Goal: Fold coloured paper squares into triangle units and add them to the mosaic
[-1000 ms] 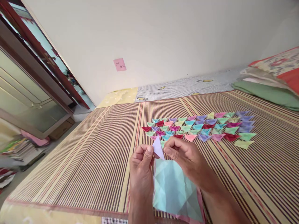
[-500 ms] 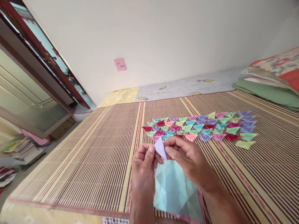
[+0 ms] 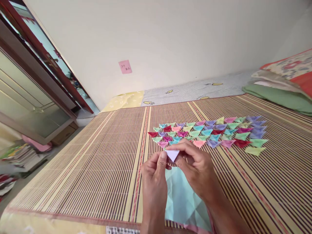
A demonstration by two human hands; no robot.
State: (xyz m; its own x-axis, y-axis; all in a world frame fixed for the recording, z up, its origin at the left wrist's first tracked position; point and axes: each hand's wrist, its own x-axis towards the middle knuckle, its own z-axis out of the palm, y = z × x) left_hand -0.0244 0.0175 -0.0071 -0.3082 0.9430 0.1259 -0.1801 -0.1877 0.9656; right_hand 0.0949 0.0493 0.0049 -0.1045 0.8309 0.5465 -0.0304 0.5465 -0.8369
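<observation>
A small pale lilac folded paper triangle [image 3: 173,155] is pinched between both my hands, its point turned downward. My left hand [image 3: 155,177] grips its left corner with thumb and fingers closed. My right hand [image 3: 195,167] is closed on its right side and top edge. Under my hands lies a creased pale green paper sheet [image 3: 183,201] on top of a pink sheet. Just beyond my fingers, several rows of small folded paper shapes [image 3: 209,133] in red, pink, green, blue and purple lie on the striped bamboo mat [image 3: 97,162].
The mat covers a bed against a white wall with a pink note [image 3: 125,66]. Pillows and a green cushion [image 3: 280,97] sit at the far right. A wooden cabinet with mirror [image 3: 31,84] and stacked books [image 3: 21,157] stand at the left.
The lilac triangle has turned from pointing up to pointing down and moved slightly right and away. Both hands shifted with it toward the rows of folded shapes.
</observation>
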